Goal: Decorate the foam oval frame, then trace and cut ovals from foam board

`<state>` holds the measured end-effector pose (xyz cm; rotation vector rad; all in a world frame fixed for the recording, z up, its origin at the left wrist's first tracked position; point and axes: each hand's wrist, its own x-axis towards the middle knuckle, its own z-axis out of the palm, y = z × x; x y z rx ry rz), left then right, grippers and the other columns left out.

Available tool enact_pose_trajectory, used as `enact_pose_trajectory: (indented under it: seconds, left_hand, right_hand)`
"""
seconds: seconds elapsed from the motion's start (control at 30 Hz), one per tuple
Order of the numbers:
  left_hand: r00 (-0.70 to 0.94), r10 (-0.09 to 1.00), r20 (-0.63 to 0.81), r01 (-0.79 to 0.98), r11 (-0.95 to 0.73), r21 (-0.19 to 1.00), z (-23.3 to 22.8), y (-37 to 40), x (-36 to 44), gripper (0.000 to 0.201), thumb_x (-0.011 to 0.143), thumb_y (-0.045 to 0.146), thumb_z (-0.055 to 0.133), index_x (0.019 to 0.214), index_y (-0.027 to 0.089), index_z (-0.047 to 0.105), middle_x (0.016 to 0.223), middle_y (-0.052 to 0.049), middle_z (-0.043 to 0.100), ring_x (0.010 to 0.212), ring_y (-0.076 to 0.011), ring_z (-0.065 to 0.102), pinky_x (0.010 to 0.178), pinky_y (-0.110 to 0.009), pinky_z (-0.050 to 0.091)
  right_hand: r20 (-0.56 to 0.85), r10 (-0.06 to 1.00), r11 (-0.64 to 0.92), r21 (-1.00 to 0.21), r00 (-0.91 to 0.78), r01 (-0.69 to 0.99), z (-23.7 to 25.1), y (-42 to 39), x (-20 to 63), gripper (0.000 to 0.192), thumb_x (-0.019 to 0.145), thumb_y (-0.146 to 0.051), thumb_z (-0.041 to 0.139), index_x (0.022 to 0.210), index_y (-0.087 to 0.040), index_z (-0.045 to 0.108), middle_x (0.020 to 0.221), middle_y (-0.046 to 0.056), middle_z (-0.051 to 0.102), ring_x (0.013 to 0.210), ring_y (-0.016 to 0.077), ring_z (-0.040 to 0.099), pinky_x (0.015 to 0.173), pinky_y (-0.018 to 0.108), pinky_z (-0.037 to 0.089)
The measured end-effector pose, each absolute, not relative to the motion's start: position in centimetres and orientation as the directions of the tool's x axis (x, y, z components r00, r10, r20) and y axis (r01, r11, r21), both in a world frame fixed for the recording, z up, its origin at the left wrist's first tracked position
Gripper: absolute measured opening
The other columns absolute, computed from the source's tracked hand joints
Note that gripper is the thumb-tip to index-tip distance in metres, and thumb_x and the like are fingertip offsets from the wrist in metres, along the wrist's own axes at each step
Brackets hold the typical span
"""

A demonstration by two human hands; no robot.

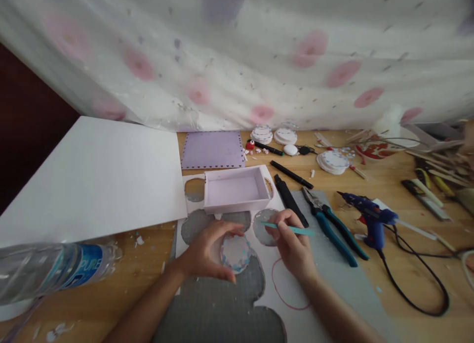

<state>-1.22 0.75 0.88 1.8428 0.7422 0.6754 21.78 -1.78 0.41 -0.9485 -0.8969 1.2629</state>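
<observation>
My left hand [205, 251] curves thumb and fingers around a round white disc [236, 253] with a blue and purple dotted edge. Between the fingers of my right hand [295, 241] is a slim teal stick-like tool [301, 231], its thin tip pointing left toward the disc; its exact kind is unclear. Both hands are over a white sheet with round cut-outs [272, 269] that lies on a grey cutting mat [222, 308]. Just beyond them a shallow pale lilac box [237, 187], open at the top, rests on the sheet.
Pliers [333, 229] and a blue glue gun [370, 214] with its cord lie to the right. Black markers [291, 174] and stacks of decorated discs [333, 161] are farther back. At left are a large white board [99, 180] and a water bottle [55, 271] on its side.
</observation>
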Motion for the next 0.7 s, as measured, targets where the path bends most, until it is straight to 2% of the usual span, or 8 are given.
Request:
enact_pose_trajectory:
  seconds: [0.07, 0.13, 0.23, 0.4, 0.5, 0.57, 0.7]
  left_hand:
    - [0.626, 0.765, 0.151, 0.111, -0.279, 0.954, 0.5, 0.6, -1.3, 0.087, 0.075, 0.071, 0.060, 0.144, 0.023, 0.037, 0.122, -0.013, 0.062, 0.110, -0.0278, 0.058, 0.098, -0.041, 0.041]
    - [0.577, 0.801, 0.159, 0.060, -0.236, 0.970, 0.1, 0.5, -1.3, 0.075, 0.090, 0.064, 0.045, 0.151, 0.025, 0.022, 0.123, -0.012, 0.062, 0.109, -0.0248, 0.058, 0.099, -0.041, 0.040]
    - [0.508, 0.853, 0.119, 0.070, -0.179, 0.981, -0.4, 0.5, -1.1, 0.063, 0.100, 0.048, 0.034, 0.153, 0.026, 0.010, 0.122, -0.011, 0.062, 0.105, -0.0207, 0.059, 0.097, -0.040, 0.041]
    - [0.472, 0.874, 0.115, 0.140, -0.203, 0.969, -0.3, 0.4, -0.7, 0.045, 0.100, 0.037, 0.038, 0.141, 0.022, 0.029, 0.125, -0.013, 0.060, 0.106, -0.0203, 0.060, 0.096, -0.040, 0.044]
    - [0.497, 0.860, 0.115, 0.190, -0.237, 0.953, -0.1, 0.0, -0.7, 0.036, 0.099, 0.032, 0.042, 0.132, 0.021, 0.033, 0.129, -0.015, 0.058, 0.114, -0.0216, 0.059, 0.099, -0.042, 0.044]
    - [0.516, 0.848, 0.119, 0.222, -0.267, 0.938, -0.1, -0.3, -0.8, 0.032, 0.097, 0.029, 0.045, 0.126, 0.021, 0.035, 0.128, -0.015, 0.058, 0.120, -0.0227, 0.057, 0.101, -0.043, 0.043]
    - [0.535, 0.836, 0.122, 0.244, -0.291, 0.925, -0.2, -0.5, -0.8, 0.030, 0.095, 0.026, 0.048, 0.122, 0.021, 0.036, 0.125, -0.016, 0.061, 0.123, -0.0238, 0.056, 0.101, -0.042, 0.045]
  right_hand:
    - [0.080, 0.987, 0.121, -0.935, 0.137, -0.333, 1.1, -1.8, 22.4, 0.019, 0.087, -0.040, 0.061, 0.080, -0.024, 0.052, 0.064, -0.003, 0.041, 0.060, 0.0137, 0.038, 0.058, 0.027, 0.033]
    - [0.112, 0.979, 0.160, -0.937, 0.168, -0.310, 1.9, -1.9, 23.3, 0.018, 0.085, -0.040, 0.064, 0.083, -0.025, 0.055, 0.067, -0.002, 0.044, 0.062, 0.0138, 0.042, 0.059, 0.027, 0.035]
    - [0.152, 0.967, 0.198, -0.953, 0.204, -0.231, 2.9, -2.1, 25.0, 0.014, 0.085, -0.037, 0.065, 0.086, -0.025, 0.058, 0.072, -0.001, 0.049, 0.065, 0.0142, 0.047, 0.059, 0.027, 0.037]
    - [0.261, 0.946, 0.265, -0.964, 0.195, 0.006, 4.9, -1.7, 27.2, 0.012, 0.086, -0.028, 0.066, 0.095, -0.026, 0.060, 0.078, 0.001, 0.059, 0.066, 0.0147, 0.054, 0.058, 0.028, 0.042]
    - [0.393, 0.910, 0.360, -0.907, 0.129, 0.219, 5.9, -0.8, 27.0, 0.009, 0.083, -0.024, 0.069, 0.091, -0.024, 0.064, 0.082, 0.004, 0.061, 0.074, 0.0175, 0.058, 0.062, 0.031, 0.046]
    - [0.457, 0.888, 0.424, -0.854, 0.046, 0.303, 6.3, -0.2, 26.4, 0.007, 0.082, -0.021, 0.069, 0.088, -0.024, 0.066, 0.089, 0.006, 0.064, 0.084, 0.0205, 0.060, 0.071, 0.034, 0.049]
    - [0.441, 0.892, 0.442, -0.810, -0.096, 0.386, 5.7, 0.8, 24.8, 0.006, 0.084, -0.022, 0.068, 0.088, -0.025, 0.066, 0.090, 0.006, 0.069, 0.088, 0.0226, 0.063, 0.077, 0.038, 0.048]
